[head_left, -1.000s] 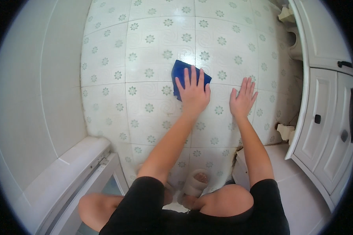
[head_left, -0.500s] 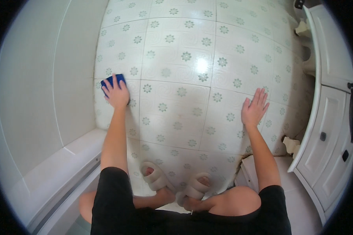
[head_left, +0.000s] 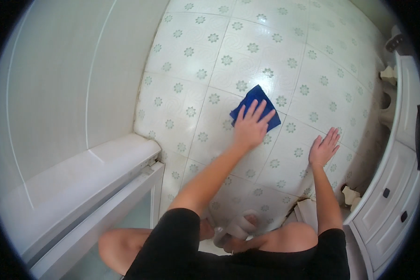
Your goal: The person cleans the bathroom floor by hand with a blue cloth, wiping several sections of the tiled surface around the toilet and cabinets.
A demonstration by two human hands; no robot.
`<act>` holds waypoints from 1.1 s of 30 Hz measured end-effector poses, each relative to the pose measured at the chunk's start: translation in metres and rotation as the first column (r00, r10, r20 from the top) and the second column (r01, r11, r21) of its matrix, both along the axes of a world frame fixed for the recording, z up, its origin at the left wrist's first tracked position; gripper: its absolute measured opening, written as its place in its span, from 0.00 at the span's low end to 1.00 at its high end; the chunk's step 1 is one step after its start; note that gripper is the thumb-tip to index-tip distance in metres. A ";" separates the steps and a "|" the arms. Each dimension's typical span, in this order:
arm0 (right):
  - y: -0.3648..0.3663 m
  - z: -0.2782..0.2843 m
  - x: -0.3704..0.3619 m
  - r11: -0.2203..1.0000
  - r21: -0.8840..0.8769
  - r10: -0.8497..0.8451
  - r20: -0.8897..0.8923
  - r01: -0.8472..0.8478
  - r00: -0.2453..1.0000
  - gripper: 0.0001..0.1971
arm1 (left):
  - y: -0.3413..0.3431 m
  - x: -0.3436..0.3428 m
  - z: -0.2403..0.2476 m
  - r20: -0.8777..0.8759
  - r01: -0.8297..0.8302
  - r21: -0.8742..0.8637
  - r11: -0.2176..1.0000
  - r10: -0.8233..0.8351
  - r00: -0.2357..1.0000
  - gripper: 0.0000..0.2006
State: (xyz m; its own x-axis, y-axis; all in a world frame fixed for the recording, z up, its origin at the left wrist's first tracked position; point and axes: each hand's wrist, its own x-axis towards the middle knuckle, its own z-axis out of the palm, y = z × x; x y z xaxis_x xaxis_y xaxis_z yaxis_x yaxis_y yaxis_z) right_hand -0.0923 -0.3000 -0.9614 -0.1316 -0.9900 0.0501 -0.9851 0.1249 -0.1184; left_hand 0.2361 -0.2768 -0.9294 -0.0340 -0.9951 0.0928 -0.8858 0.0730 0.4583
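Observation:
A dark blue cleaning cloth (head_left: 259,103) lies spread on the patterned floor tiles near the middle of the view. My left hand (head_left: 253,127) presses flat on its near part, fingers stretched and slightly apart, and the cloth's corners stick out beyond the fingertips. Farther right, my right hand (head_left: 324,148) rests palm down on the bare tiles, holding nothing, its fingers extended.
The tiled floor (head_left: 228,154) runs up to a pale wall (head_left: 121,70) on the left. A white door frame (head_left: 79,224) is at lower left. To the right stands a white cabinet (head_left: 382,186) on cream feet. My slippered foot (head_left: 240,226) is below.
My left hand has swept rightward from beside the left wall to mid-floor, taking the blue cloth along. The view has shifted; my right hand stays flat on the tiles.

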 end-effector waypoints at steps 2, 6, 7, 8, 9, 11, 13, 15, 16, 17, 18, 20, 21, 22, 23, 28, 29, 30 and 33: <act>0.000 0.002 -0.005 1.000 0.002 0.002 -0.015 -0.002 1.000 0.37 | -0.004 0.046 0.001 0.086 -0.071 0.018 0.997 0.069 0.994 0.30; -0.001 0.002 -0.004 1.000 0.003 0.007 -0.015 -0.007 1.000 0.37 | 0.015 0.197 -0.007 0.345 -0.397 -0.004 0.918 0.374 0.861 0.33; -0.001 0.002 -0.004 1.000 0.007 0.007 -0.016 -0.007 1.000 0.37 | 0.030 0.232 -0.011 0.406 -0.473 -0.026 0.881 0.441 0.800 0.33; -0.002 0.000 -0.005 1.000 0.010 0.008 -0.021 -0.007 1.000 0.37 | 0.043 0.259 -0.013 0.429 -0.572 -0.016 0.820 0.523 0.737 0.34; -0.001 -0.001 -0.006 1.000 0.015 0.008 -0.025 -0.007 1.000 0.37 | 0.056 0.281 -0.016 0.454 -0.664 -0.009 0.748 0.595 0.664 0.34; -0.001 -0.005 0.002 1.000 0.027 0.008 -0.012 -0.008 1.000 0.37 | 0.085 0.318 -0.020 0.493 -0.838 -0.026 0.546 0.736 0.464 0.34; 0.000 -0.002 -0.004 0.999 0.036 -0.003 -0.030 0.004 1.000 0.37 | 0.092 0.319 -0.023 0.509 -0.920 -0.004 0.393 0.792 0.336 0.34; 0.000 -0.004 -0.002 1.000 0.028 0.007 -0.019 -0.007 1.000 0.37 | 0.098 0.309 -0.024 0.507 -0.963 0.016 0.269 0.828 0.240 0.35; -0.001 -0.004 -0.004 1.000 0.020 0.009 -0.017 -0.009 1.000 0.37 | 0.094 0.296 -0.024 0.487 -0.973 0.030 0.231 0.846 0.216 0.35; 0.000 -0.002 -0.007 1.000 0.018 0.002 -0.030 -0.002 1.000 0.37 | 0.092 0.281 -0.024 0.469 -0.981 0.043 0.190 0.863 0.188 0.36; 0.000 -0.002 -0.007 1.000 0.015 -0.002 -0.032 0.003 0.999 0.37 | 0.092 0.266 -0.023 0.471 -0.973 0.048 0.226 0.854 0.221 0.36; -0.001 -0.004 0.000 1.000 0.010 0.003 -0.015 -0.003 1.000 0.37 | 0.101 0.239 -0.022 0.430 -0.956 0.025 0.291 0.861 0.273 0.36; -0.001 -0.003 0.004 1.000 0.010 0.011 -0.001 -0.011 1.000 0.37 | 0.109 0.224 -0.023 0.413 -0.946 0.015 0.322 0.860 0.300 0.37; 0.001 -0.001 0.005 1.000 0.010 0.019 0.004 -0.019 1.000 0.37 | 0.117 0.201 -0.024 0.412 -0.932 0.024 0.361 0.846 0.338 0.37; 0.001 -0.001 -0.002 1.000 -0.007 0.013 -0.014 -0.013 1.000 0.36 | 0.120 0.174 -0.023 0.406 -0.912 0.030 0.409 0.829 0.385 0.37; 0.000 -0.008 -0.015 0.999 -0.037 0.016 -0.064 -0.018 0.998 0.36 | 0.137 0.132 -0.020 0.396 -0.838 0.068 0.541 0.756 0.521 0.37; 0.000 -0.008 -0.016 1.000 -0.022 0.011 -0.056 -0.012 0.998 0.36 | 0.134 0.144 -0.021 0.384 -0.824 0.038 0.565 0.753 0.534 0.36; 0.000 -0.006 -0.012 1.000 -0.005 0.011 -0.044 -0.011 0.999 0.36 | 0.128 0.164 -0.022 0.377 -0.812 0.005 0.584 0.751 0.542 0.36; 0.000 -0.006 0.002 1.000 0.027 0.013 -0.001 -0.013 1.000 0.37 | 0.104 0.234 -0.018 0.454 -0.827 -0.027 0.561 0.744 0.490 0.34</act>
